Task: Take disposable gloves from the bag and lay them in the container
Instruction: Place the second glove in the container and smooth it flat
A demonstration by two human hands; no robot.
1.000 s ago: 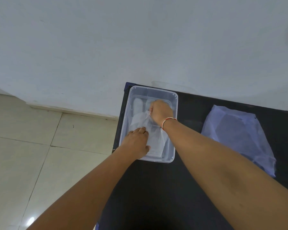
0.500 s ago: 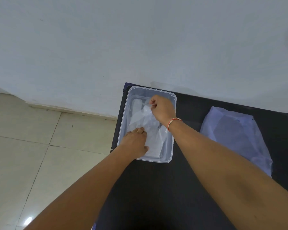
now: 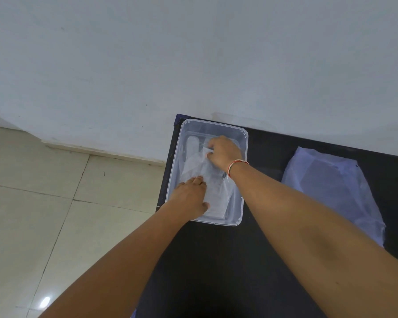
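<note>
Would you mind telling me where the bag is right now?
In the head view the bag lies flat on the black table, at the right, beyond the right forearm and apart from the container.

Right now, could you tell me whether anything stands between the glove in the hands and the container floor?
Nothing visible does. The right hand pinches the clear glove already inside the clear container, and the left hand presses its near end down onto gloves lying there.
</note>
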